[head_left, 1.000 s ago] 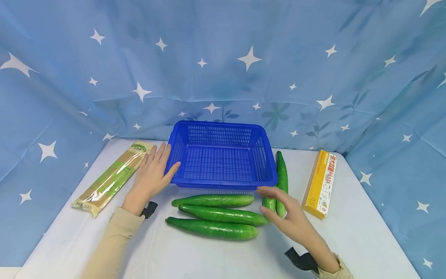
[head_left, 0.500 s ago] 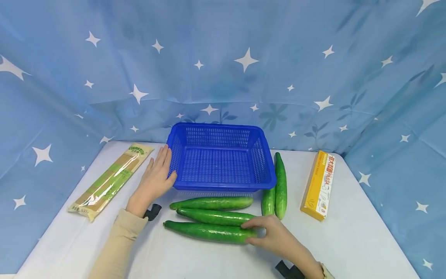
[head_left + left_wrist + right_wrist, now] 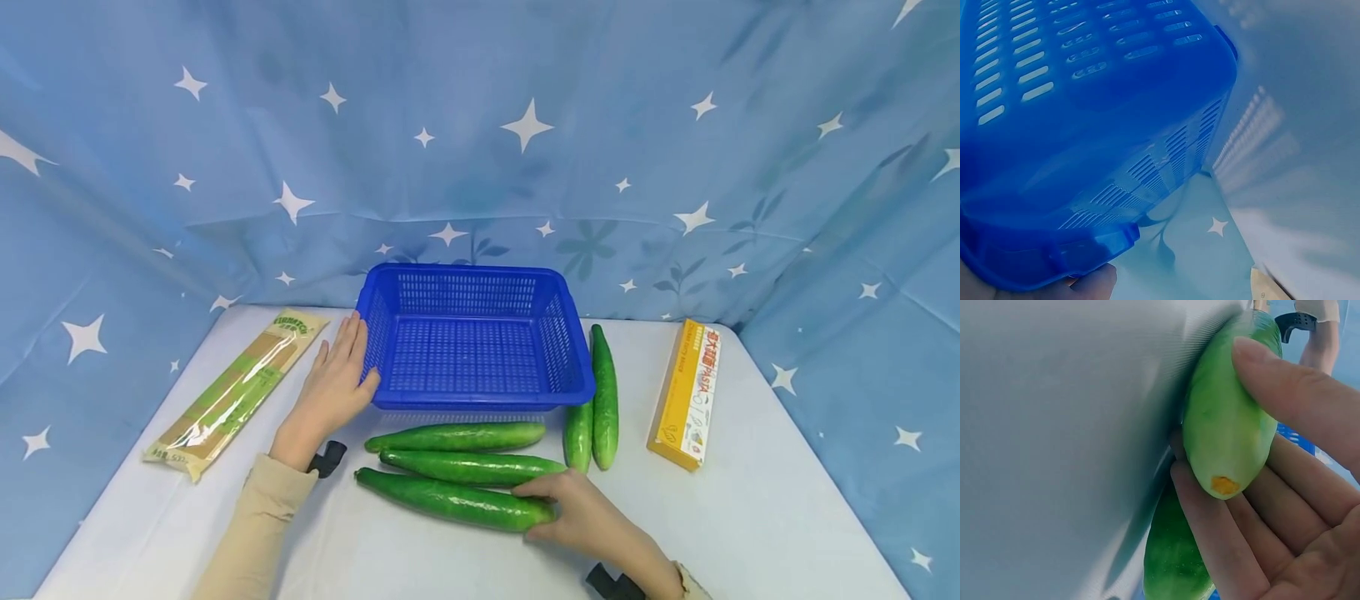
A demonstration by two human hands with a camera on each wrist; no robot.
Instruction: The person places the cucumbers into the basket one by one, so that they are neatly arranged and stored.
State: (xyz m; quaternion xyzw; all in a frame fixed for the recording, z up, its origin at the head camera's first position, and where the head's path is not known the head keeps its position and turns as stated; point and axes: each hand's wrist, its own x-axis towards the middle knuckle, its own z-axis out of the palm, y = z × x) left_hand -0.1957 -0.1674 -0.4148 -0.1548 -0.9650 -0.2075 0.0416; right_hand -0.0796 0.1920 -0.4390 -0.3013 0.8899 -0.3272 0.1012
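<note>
The nearest of three cucumbers lying side by side is a dark green cucumber (image 3: 450, 502) with a pale right end. My right hand (image 3: 581, 517) grips that end, thumb on the near side and fingers on the far side. In the right wrist view the thumb lies along the cucumber (image 3: 1229, 425), its blunt tip showing. My left hand (image 3: 330, 396) rests against the left rim of a blue plastic basket (image 3: 480, 398), fingers straight. In the left wrist view the basket wall (image 3: 1085, 156) fills much of the picture, with a fingertip (image 3: 1099, 282) at its rim.
Two more cucumbers (image 3: 604, 400) lie lengthwise right of the basket. A bag of noodles (image 3: 236, 396) lies at the left, and a yellow and white pasta box (image 3: 686, 396) at the right. A blue star-patterned curtain (image 3: 480, 125) hangs behind the white table (image 3: 750, 517).
My right hand has moved down and left from beside the right-hand cucumbers to the nearest cucumber's end and gripped it. That end has shifted slightly toward me. My left hand stays at the basket.
</note>
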